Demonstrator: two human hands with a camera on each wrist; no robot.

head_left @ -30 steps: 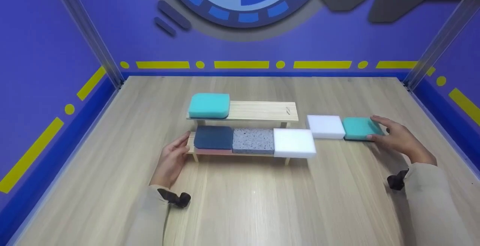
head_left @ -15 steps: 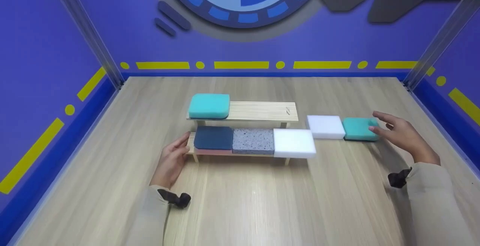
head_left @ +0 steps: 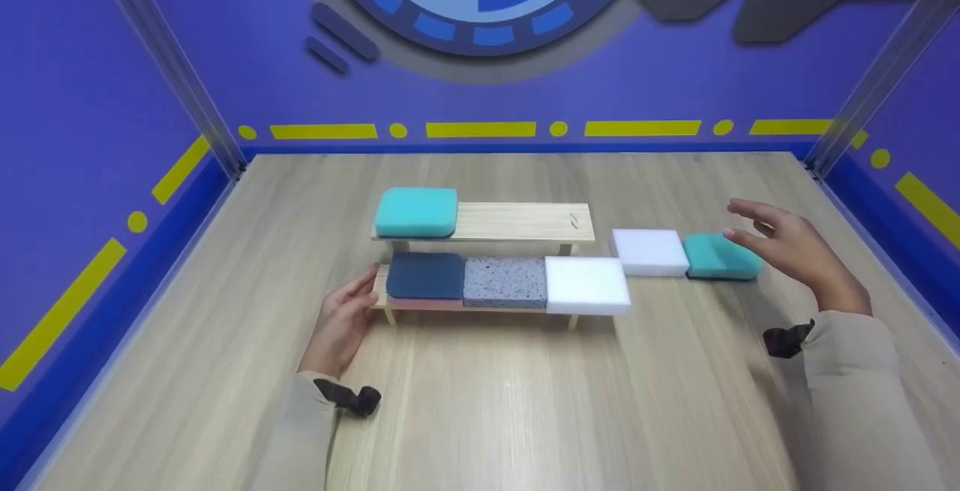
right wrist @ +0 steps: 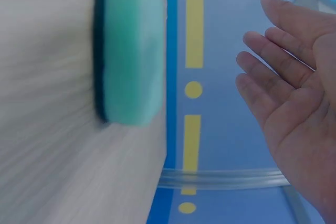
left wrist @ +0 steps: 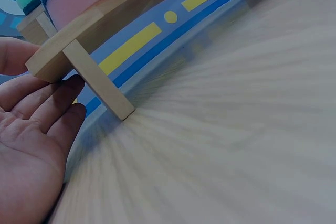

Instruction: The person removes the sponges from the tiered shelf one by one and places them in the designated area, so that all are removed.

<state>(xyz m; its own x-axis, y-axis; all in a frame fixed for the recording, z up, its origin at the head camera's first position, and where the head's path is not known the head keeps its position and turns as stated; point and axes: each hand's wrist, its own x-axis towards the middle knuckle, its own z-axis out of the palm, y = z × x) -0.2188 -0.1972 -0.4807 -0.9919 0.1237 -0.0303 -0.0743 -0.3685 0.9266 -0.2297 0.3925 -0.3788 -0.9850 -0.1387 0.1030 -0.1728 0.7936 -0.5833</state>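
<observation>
My left hand (head_left: 341, 322) grips the left end of the front wooden stand (head_left: 381, 286), thumb side above the board and other fingers below it in the left wrist view. On that stand lie a dark-blue-topped sponge with a pink layer (head_left: 425, 276), a grey speckled sponge (head_left: 505, 282) and a white sponge (head_left: 587, 284) overhanging the right end. To the right, a second white sponge (head_left: 649, 252) and a teal sponge (head_left: 712, 255) sit side by side on the table. Over the teal sponge hovers my right hand (head_left: 802, 251), fingers spread and holding nothing; the right wrist view shows them apart.
Behind stands another low wooden stand (head_left: 525, 221), a turquoise sponge (head_left: 416, 211) on its left part. The wooden table (head_left: 480, 416) is enclosed by blue printed panels (head_left: 480, 101) at the back and sides. Metal posts (head_left: 161, 64) mark the corners.
My right hand has let go of the teal sponge and risen above it, drifting slightly left. The left hand and the sponges keep their places.
</observation>
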